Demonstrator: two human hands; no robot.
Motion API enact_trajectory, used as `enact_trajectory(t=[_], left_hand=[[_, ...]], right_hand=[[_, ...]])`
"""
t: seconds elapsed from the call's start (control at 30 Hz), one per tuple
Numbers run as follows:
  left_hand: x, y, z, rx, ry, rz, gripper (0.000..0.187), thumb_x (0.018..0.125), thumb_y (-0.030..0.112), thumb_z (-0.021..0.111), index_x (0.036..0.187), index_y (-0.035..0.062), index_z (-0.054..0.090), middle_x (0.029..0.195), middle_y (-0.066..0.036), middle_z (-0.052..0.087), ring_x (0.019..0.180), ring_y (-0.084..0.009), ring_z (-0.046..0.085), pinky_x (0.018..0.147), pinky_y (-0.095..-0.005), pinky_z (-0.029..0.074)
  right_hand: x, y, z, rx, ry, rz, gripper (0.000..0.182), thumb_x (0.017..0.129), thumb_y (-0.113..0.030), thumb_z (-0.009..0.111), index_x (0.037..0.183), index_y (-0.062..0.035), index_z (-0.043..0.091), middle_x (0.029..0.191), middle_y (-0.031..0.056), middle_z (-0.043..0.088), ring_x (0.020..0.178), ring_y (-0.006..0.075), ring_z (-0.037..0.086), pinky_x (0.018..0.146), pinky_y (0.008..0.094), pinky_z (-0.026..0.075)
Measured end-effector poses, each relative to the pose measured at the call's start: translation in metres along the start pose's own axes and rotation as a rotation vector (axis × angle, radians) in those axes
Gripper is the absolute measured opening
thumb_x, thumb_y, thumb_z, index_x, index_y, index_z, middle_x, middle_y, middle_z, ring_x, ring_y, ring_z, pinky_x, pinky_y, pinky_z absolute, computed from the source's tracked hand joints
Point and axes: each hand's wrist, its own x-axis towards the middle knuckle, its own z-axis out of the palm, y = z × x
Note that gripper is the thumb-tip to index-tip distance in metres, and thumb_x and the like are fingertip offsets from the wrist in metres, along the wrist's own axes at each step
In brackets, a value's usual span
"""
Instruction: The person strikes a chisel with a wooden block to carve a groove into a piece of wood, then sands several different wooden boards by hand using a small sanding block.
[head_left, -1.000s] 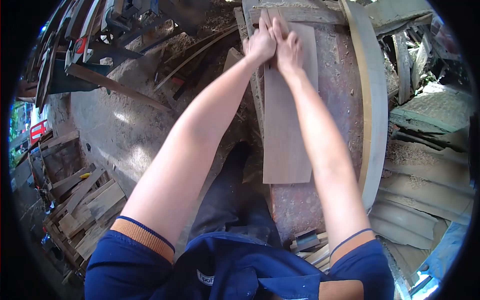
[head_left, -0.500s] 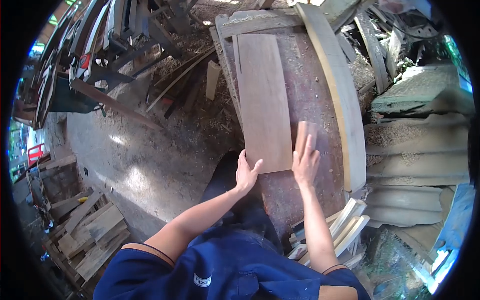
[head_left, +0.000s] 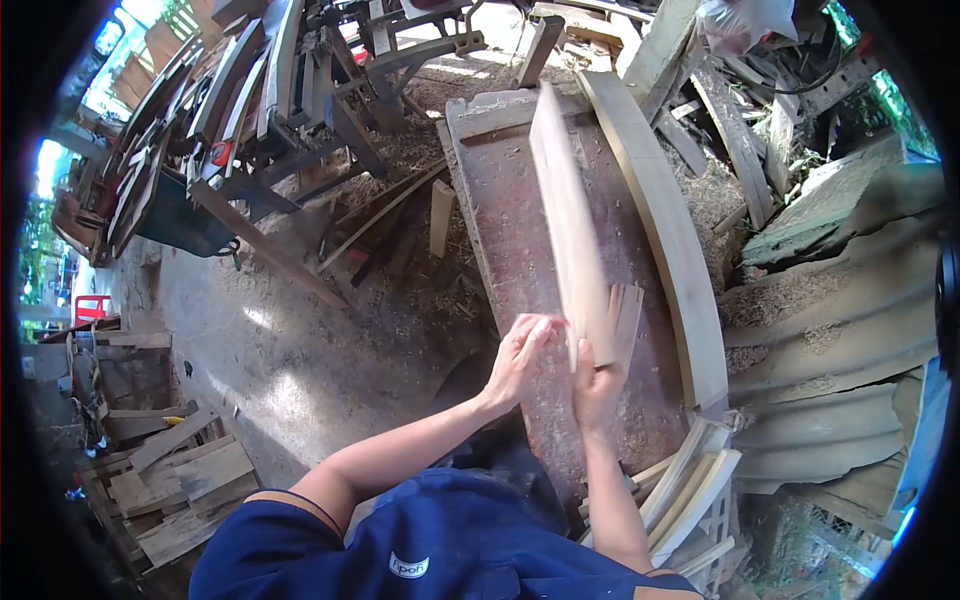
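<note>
A long flat wooden board [head_left: 565, 210] is tipped up on its long edge over the worktable, blurred by movement. My right hand [head_left: 598, 400] grips its near end, thumb on the left face. My left hand [head_left: 520, 360] is just left of that end, fingers loosely bent and partly smeared, fingertips right at the board's edge. A short wooden block [head_left: 626, 315] shows just right of the board, beside my right hand. Under them lies the reddish worktable top [head_left: 510, 220].
A curved timber [head_left: 665, 230] runs along the table's right side. Wood strips [head_left: 690, 480] stand in a crate near my right forearm. Offcuts [head_left: 190, 480] are piled at lower left, curved pieces [head_left: 235, 90] stacked at upper left. Corrugated sheets [head_left: 820, 340] lie to the right.
The board has gone from lying flat to standing tilted on its edge. My right hand has moved from the short block to the board's near end; my left has shifted right. The view has shifted.
</note>
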Motion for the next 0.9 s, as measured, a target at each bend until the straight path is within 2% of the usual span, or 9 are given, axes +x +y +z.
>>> enact_trajectory(t=[0.03, 0.1, 0.2, 0.23, 0.43, 0.63, 0.67, 0.8, 0.9], left_hand=[[-0.004, 0.001, 0.007, 0.04, 0.088, 0.017, 0.046, 0.099, 0.038, 0.056, 0.132, 0.0066, 0.055, 0.122, -0.005, 0.055, 0.113, -0.0147, 0.05, 0.101, -0.0343, 0.039], [-0.001, -0.025, 0.008, 0.03, 0.355, -0.294, 0.054, 0.099, 0.038, 0.058, 0.141, 0.0093, 0.042, 0.113, -0.007, 0.055, 0.106, -0.0179, 0.055, 0.096, -0.0344, 0.044], [0.001, -0.016, -0.007, -0.128, 0.056, -0.561, 0.053, 0.097, 0.032, 0.062, 0.139, 0.0076, 0.04, 0.118, -0.01, 0.055, 0.109, -0.0206, 0.056, 0.096, -0.0374, 0.046], [0.003, -0.027, -0.007, -0.137, 0.055, -0.575, 0.053, 0.097, 0.032, 0.062, 0.139, 0.0076, 0.04, 0.118, -0.01, 0.055, 0.109, -0.0206, 0.056, 0.096, -0.0374, 0.046], [0.026, -0.079, -0.056, -0.15, 0.258, -0.431, 0.046, 0.097, 0.01, 0.059, 0.135, 0.0077, 0.032, 0.129, -0.013, 0.051, 0.119, -0.0238, 0.052, 0.101, -0.0422, 0.045], [0.063, -0.095, -0.076, -0.09, 0.183, -0.502, 0.053, 0.097, 0.007, 0.056, 0.141, 0.004, 0.025, 0.134, -0.015, 0.046, 0.125, -0.024, 0.046, 0.106, -0.0402, 0.04], [0.065, -0.106, -0.072, 0.013, 0.218, -0.452, 0.056, 0.095, 0.009, 0.058, 0.141, 0.0037, 0.026, 0.135, -0.016, 0.045, 0.126, -0.0241, 0.045, 0.106, -0.0402, 0.039], [0.069, -0.126, -0.063, 0.612, 0.348, -0.399, 0.059, 0.087, 0.016, 0.063, 0.137, -0.0007, 0.035, 0.123, -0.022, 0.043, 0.115, -0.0363, 0.047, 0.102, -0.0453, 0.042], [0.07, -0.128, -0.068, 0.782, 0.312, -0.365, 0.054, 0.087, 0.016, 0.061, 0.133, -0.0024, 0.039, 0.121, -0.025, 0.041, 0.114, -0.0392, 0.045, 0.102, -0.0467, 0.04]], right_hand=[[0.001, -0.001, -0.012, 0.05, -0.014, 0.022, 0.022, 0.098, -0.013, 0.057, 0.106, 0.0053, 0.067, 0.083, 0.0192, 0.07, 0.076, 0.0218, 0.069, 0.068, 0.0321, 0.05], [-0.003, -0.011, -0.037, 0.246, -0.034, 0.174, 0.028, 0.096, -0.011, 0.061, 0.117, 0.0059, 0.063, 0.111, 0.0134, 0.067, 0.101, 0.0184, 0.064, 0.087, 0.0325, 0.049], [-0.023, 0.002, -0.022, 0.849, 0.133, 0.348, 0.042, 0.095, -0.01, 0.063, 0.133, 0.0034, 0.052, 0.128, 0.0123, 0.058, 0.116, 0.021, 0.058, 0.099, 0.0361, 0.046], [-0.03, 0.024, -0.018, 0.883, 0.037, 0.421, 0.054, 0.095, -0.011, 0.063, 0.143, 0.0004, 0.04, 0.14, 0.0105, 0.048, 0.126, 0.0218, 0.05, 0.106, 0.0392, 0.043], [-0.032, 0.063, 0.047, 1.163, -0.029, 0.725, 0.052, 0.095, -0.02, 0.065, 0.14, -0.005, 0.044, 0.138, 0.0096, 0.051, 0.126, 0.0229, 0.051, 0.104, 0.0422, 0.045], [-0.013, 0.095, 0.064, 0.669, -0.209, 0.845, 0.052, 0.097, -0.039, 0.061, 0.118, 0.0089, 0.055, 0.115, 0.0216, 0.063, 0.093, 0.0294, 0.069, 0.072, 0.0396, 0.061], [-0.008, 0.097, 0.063, 0.595, -0.192, 0.824, 0.056, 0.099, -0.043, 0.057, 0.104, 0.0127, 0.059, 0.093, 0.0213, 0.069, 0.079, 0.0306, 0.072, 0.065, 0.0371, 0.062], [-0.009, 0.122, 0.037, 0.216, -0.423, 0.922, 0.047, 0.098, -0.04, 0.059, 0.106, 0.0064, 0.062, 0.082, 0.021, 0.07, 0.074, 0.031, 0.072, 0.063, 0.039, 0.06], [-0.006, 0.104, 0.023, -0.586, -0.181, 0.096, 0.024, 0.094, -0.028, 0.061, 0.101, -0.0046, 0.062, 0.079, 0.0187, 0.067, 0.071, 0.0344, 0.069, 0.061, 0.0458, 0.051]])
